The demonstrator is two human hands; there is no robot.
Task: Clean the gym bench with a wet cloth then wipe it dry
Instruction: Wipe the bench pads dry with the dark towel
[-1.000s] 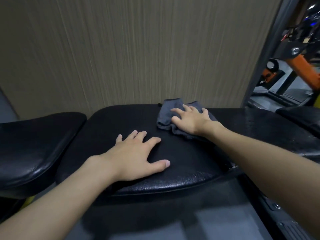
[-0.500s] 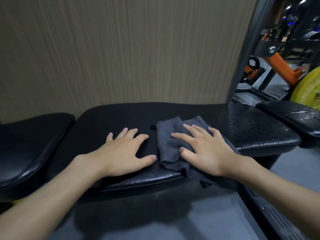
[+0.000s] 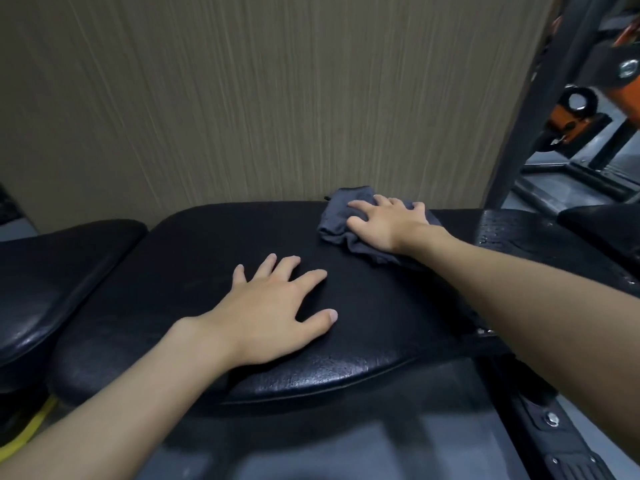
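Right grip (image 3: 384, 225) flat atop grey cloth (image 3: 336, 218) at far edge of bench (image 3: 207, 254)

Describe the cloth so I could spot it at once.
Start at the long black bench against the brown wall. At its far edge, by the wall, the right hand presses flat on a crumpled cloth. It is the only soft, dull grey thing there; the bench around it is shiny black, and the left hand rests on bare bench.
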